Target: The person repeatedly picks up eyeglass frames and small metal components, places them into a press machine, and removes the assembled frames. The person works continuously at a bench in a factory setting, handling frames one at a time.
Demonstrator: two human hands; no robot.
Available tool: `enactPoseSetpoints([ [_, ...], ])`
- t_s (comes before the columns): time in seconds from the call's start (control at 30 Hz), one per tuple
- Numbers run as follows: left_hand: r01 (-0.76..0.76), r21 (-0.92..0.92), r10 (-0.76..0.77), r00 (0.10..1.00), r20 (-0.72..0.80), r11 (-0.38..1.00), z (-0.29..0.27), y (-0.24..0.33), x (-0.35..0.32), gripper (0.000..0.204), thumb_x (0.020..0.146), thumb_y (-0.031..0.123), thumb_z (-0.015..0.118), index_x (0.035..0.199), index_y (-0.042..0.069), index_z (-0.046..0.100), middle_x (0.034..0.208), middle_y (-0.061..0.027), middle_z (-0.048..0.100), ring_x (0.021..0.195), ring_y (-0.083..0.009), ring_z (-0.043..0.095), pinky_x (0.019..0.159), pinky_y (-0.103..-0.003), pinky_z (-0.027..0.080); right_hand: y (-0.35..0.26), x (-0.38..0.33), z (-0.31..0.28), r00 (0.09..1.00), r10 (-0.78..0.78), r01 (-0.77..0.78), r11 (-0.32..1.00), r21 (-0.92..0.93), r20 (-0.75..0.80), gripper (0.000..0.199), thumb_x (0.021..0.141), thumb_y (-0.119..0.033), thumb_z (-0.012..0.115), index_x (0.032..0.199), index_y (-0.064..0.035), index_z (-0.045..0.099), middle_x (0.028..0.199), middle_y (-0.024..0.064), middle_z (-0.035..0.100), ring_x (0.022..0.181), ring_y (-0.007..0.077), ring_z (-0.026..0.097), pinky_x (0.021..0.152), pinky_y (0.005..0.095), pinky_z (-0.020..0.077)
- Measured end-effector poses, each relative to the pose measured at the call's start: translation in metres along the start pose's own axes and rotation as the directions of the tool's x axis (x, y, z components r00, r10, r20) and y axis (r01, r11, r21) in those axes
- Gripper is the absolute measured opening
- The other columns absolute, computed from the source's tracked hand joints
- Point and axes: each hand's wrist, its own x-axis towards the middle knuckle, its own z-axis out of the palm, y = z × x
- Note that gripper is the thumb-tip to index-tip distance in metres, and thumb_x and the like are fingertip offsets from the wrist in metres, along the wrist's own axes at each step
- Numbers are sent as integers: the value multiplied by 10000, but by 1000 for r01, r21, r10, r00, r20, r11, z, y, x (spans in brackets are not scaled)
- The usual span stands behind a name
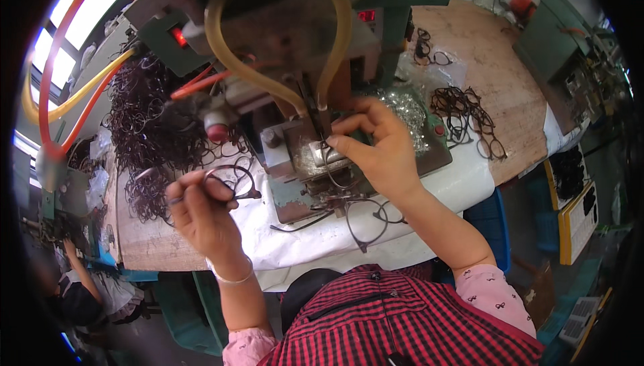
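Observation:
My left hand [201, 215] grips a dark eyeglass frame [249, 173] between thumb and fingers, left of the press machine's base [290, 201]. My right hand [386, 148] reaches to the metal fixture [314, 158] under the machine's head, with thumb and forefinger pinched together there. From below those fingertips curves the thin rim of another eyeglass frame [345, 183]; its upper part is hidden. A further pair of frames [365, 228] lies at the front of the base, over the white sheet [295, 248].
Two pale yellow hoses [342, 30] loop down the machine beside a red button [217, 131]. A large heap of dark frames [144, 111] lies at left, a smaller pile [463, 114] at right. Shiny metal scraps [409, 118] cover the base's right. A blue bin [490, 225] stands below.

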Motion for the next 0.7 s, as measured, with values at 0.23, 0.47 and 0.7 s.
enactPoseSetpoints([
  [0.23, -135, 119, 134, 991, 20, 984, 55, 37, 45, 177, 1004, 108, 477, 1092, -21, 559, 777, -58, 595, 630, -79, 510, 571, -190, 399, -17, -11, 21, 992, 118, -105, 955, 278, -32, 454, 804, -51, 695, 1213, 5, 505, 938, 68, 670, 895, 106, 601, 789, 256, 480],
  [0.47, 936, -57, -778, 322, 539, 348, 66, 71, -17, 304, 1019, 227, 395, 1119, -42, 495, 879, -190, 616, 534, -178, 580, 402, -235, 412, 45, -11, -78, 939, -345, 87, 284, -955, -17, 208, 736, -94, 692, 940, -55, 682, 1195, 153, 606, 1193, 356, 512, 929, 439, 446],
  [0.7, 987, 7, -847, 132, 515, 159, 87, 37, -22, 382, 1017, 305, 368, 1071, -17, 566, 580, -87, 560, 381, -108, 429, 328, -201, 300, 68, 0, -105, 942, -333, 112, 446, -888, -49, 121, 725, -108, 687, 841, -76, 674, 1113, 114, 638, 1098, 322, 559, 895, 418, 461],
])
